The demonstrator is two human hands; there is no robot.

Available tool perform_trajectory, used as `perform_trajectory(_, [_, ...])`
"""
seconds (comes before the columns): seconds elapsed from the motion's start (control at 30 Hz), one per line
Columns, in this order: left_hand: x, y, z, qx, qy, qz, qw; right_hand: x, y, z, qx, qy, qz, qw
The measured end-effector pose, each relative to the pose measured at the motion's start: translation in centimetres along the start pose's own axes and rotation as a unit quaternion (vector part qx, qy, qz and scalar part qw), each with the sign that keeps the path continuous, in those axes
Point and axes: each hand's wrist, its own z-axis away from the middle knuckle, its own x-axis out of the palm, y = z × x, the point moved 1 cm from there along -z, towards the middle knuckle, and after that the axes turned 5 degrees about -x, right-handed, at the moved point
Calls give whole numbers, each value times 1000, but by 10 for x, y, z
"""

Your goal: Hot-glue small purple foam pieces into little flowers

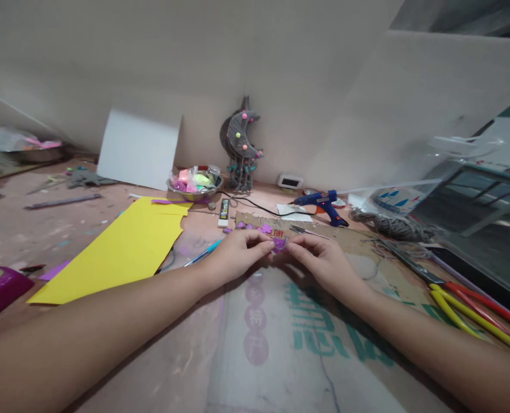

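Bridging hands (pixel 236 253) (pixel 324 261) sideways, purple piece (pixel 279 245)

The left hand (pixel 241 255) and right hand (pixel 321 258) partly cover the small purple piece (pixel 279 245), its details blurred. Picture edges crop the glossy magenta device (pixel 0 291) and red-and-yellow-handled metal scissors (pixel 440 284). The white rectangular gadget (pixel 289 182) has an illegible display.

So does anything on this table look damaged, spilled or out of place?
No obvious spill, but the yellow sheet has an uneven notch near its far right corner, unlike its straighter left edge. The tabletop also carries pale marks and smudges.
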Motion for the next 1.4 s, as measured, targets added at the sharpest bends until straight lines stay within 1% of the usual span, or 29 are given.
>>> perform_trajectory(0.13, [0,1,1,-5,13,-9,1000,0,2,1,2,-6,-42,999])
perform_trajectory(0.27, [0,-1,-1,-4,13,40,999,0,4,0,13,11,-85,996])
perform_trajectory(0.33, [-1,-3,-3,11,41,59,997,1,5,1,16,4,-110,994])
perform_trajectory(0.4, [-1,-4,-5,36,62,43,997,2,6,2,11,-25,-118,993])
perform_trajectory(0.43, [-1,-5,-5,49,56,28,997,3,6,3,9,-44,-116,992])
perform_trajectory(0.53, [1,-3,-3,96,3,-16,995,5,5,5,-1,-89,-108,990])
perform_trajectory(0.6, [1,0,-1,115,-5,-44,992,6,3,6,2,-110,-123,986])
perform_trajectory(0.7, [1,3,0,107,32,-76,991,7,3,7,16,-124,-156,980])
perform_trajectory(0.77, [0,3,0,98,42,-59,993,7,3,8,20,-127,-174,976])
perform_trajectory(0.83, [1,2,0,85,16,-21,996,6,3,8,18,-132,-184,974])
perform_trajectory(0.9, [3,0,1,65,-35,6,997,5,3,9,10,-135,-179,975])
perform_trajectory(0.97, [4,-2,2,46,-71,12,996,4,2,9,3,-133,-157,979])
perform_trajectory(1.03, [4,-3,2,26,-72,15,997,4,0,9,3,-128,-136,982])
perform_trajectory(1.1, [3,-3,2,17,-50,15,998,4,-1,10,9,-125,-132,983])
perform_trajectory(1.2, [3,-1,0,26,-30,10,999,4,-3,9,13,-128,-141,982])
perform_trajectory(1.33, [2,1,-1,62,-16,27,998,3,-6,8,20,-127,-144,981])
perform_trajectory(1.4, [2,1,0,66,-33,28,997,3,-6,8,21,-117,-140,983])
